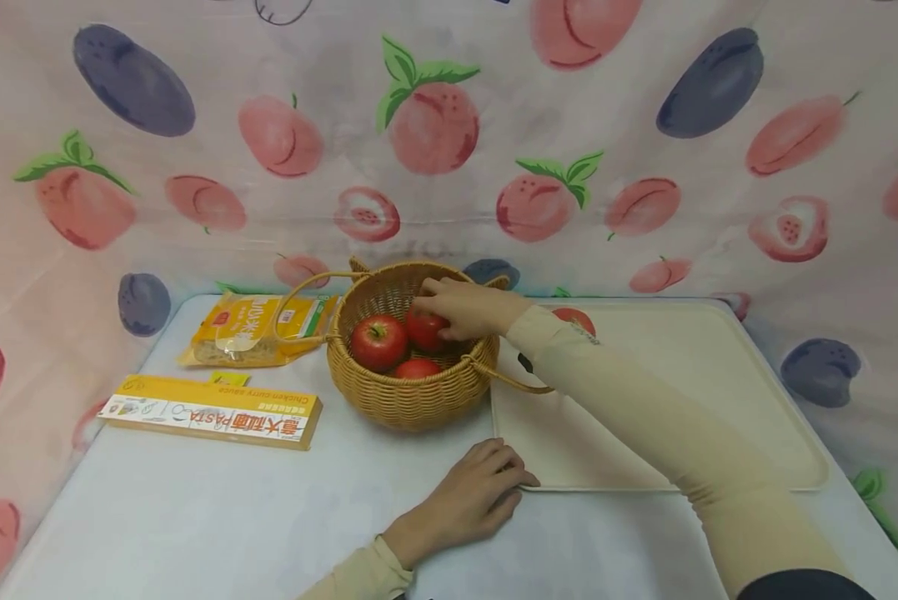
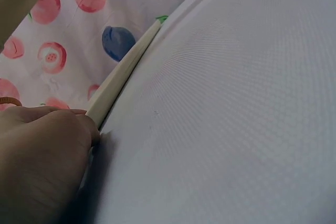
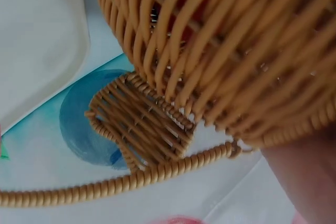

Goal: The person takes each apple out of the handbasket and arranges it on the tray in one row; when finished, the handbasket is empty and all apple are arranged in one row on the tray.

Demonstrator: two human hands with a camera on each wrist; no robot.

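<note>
A round wicker basket [image 1: 411, 408] with two looped handles holds red apples. One apple [image 1: 378, 342] lies at its left with the stem up, and another apple [image 1: 416, 368] shows low in front. Reaching over the rim from the right, my right hand [image 1: 464, 308] has its fingers and thumb around a third apple [image 1: 424, 330]. In the right wrist view the basket's weave [image 3: 226, 51] hides most of that hand. My left hand [image 1: 479, 492] rests by the near left corner of a cream tray [image 1: 606, 467], fingertips at its edge. Another apple [image 1: 574, 318] sits on the tray, partly behind the right sleeve.
Left of the basket lie a yellow food bag [image 1: 242, 333] and a long pasta box [image 1: 212, 412], with a small yellow packet [image 1: 229, 379] between them. The right forearm crosses over the tray. A fruit-print cloth [image 1: 433, 208] hangs behind the white table [image 1: 193, 517].
</note>
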